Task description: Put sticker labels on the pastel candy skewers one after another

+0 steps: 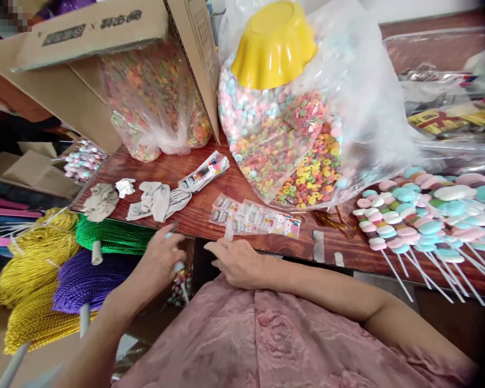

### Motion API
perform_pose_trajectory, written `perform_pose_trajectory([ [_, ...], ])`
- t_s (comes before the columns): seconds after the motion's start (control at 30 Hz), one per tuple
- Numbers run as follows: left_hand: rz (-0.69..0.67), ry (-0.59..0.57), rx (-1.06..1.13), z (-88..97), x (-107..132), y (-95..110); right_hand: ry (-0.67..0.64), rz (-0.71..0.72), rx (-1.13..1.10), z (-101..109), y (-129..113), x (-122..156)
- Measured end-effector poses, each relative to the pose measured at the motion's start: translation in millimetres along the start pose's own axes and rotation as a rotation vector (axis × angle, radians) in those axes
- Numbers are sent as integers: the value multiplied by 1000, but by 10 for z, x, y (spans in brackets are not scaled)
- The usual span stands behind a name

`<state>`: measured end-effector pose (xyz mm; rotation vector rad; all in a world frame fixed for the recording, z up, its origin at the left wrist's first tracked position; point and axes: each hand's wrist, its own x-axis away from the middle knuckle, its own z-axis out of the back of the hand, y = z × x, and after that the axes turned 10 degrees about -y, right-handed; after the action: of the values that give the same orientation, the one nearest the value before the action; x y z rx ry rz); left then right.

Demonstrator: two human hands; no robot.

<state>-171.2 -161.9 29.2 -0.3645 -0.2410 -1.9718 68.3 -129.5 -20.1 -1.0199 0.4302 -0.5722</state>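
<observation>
My left hand (158, 263) is closed round a candy lollipop (180, 275), its white stick pointing down, just below the table's front edge. My right hand (236, 261) rests beside it at the edge, fingers curled on a small clear wrapper (228, 231). A row of printed clear wrapper bags (255, 218) lies on the wood right above both hands. A large pile of pink, white and blue lollipops on white sticks (428, 215) fills the table's right side.
The dark red wooden table (186, 213) carries a big clear bag of coloured ring candy (291, 140) with an upturned yellow bowl (274, 46), a cardboard box (89, 32), crumpled cloths (157, 199). Spools of yellow, green and purple cord (81, 275) lie at left.
</observation>
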Motion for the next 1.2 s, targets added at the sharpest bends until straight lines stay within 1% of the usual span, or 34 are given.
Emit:
perform_pose_trajectory([
  [0.03, 163, -76, -53, -44, 78, -46, 1, 71, 177, 45, -12, 74],
  [0.07, 296, -136, -102, -73, 119, -64, 4, 139, 328, 103, -9, 156],
  [0.1, 366, -172, -137, -87, 114, -46, 19, 187, 427, 167, 11, 241],
  [0.13, 355, -185, -147, -84, 58, 13, 52, 210, 462, 234, 46, 325],
  [0.17, 263, -175, -131, -65, -49, 115, 98, 210, 468, 303, 93, 405],
  [0.2, 97, -142, -90, -31, -201, 257, 155, 190, 470, 374, 147, 483],
  [0.27, -239, -31, 20, 70, -593, 626, 291, 113, 508, 539, 254, 641],
  [0.3, -366, 36, 40, 131, -805, 826, 358, 62, 543, 638, 296, 730],
  [0.33, -443, 85, 33, 192, -1009, 1019, 422, 1, 590, 751, 326, 832],
  [0.37, -491, 105, 6, 247, -1194, 1190, 481, -68, 652, 876, 344, 950],
  [0.4, -505, 103, -20, 291, -1352, 1330, 527, -143, 727, 1009, 349, 1086],
  [0.47, -485, 75, -76, 331, -1579, 1499, 582, -312, 913, 1287, 331, 1406],
  [0.53, -456, 57, -121, 304, -1698, 1535, 662, -480, 1067, 1547, 291, 1759],
  [0.6, -455, 84, -150, 236, -1746, 1488, 774, -606, 1156, 1769, 248, 2074],
  [0.67, -464, 153, -146, 170, -1757, 1415, 859, -693, 1215, 1946, 216, 2272],
  [0.7, -473, 193, -129, 147, -1757, 1383, 860, -729, 1239, 2016, 207, 2309],
  [0.73, -477, 228, -108, 134, -1755, 1358, 821, -760, 1260, 2070, 205, 2299],
  [0.77, -472, 255, -88, 130, -1754, 1342, 742, -786, 1272, 2108, 211, 2246],
  [0.83, -446, 273, -77, 139, -1759, 1336, 496, -803, 1257, 2129, 249, 2037],
  [0.9, -428, 281, -87, 147, -1778, 1351, 226, -777, 1188, 2081, 329, 1760],
  [0.93, -430, 297, -86, 143, -1793, 1358, 143, -780, 1178, 2039, 381, 1626],
  [1.0, -451, 364, -74, 110, -1828, 1362, 36, -786, 1199, 1947, 501, 1412],
  [1.07, -473, 445, -69, 53, -1854, 1351, -17, -777, 1245, 1881, 616, 1295],
  [1.13, -498, 485, -67, -7, -1852, 1338, -56, -731, 1289, 1870, 705, 1265],
  [1.2, -510, 482, -30, -46, -1817, 1334, -88, -644, 1323, 1922, 757, 1294],
])
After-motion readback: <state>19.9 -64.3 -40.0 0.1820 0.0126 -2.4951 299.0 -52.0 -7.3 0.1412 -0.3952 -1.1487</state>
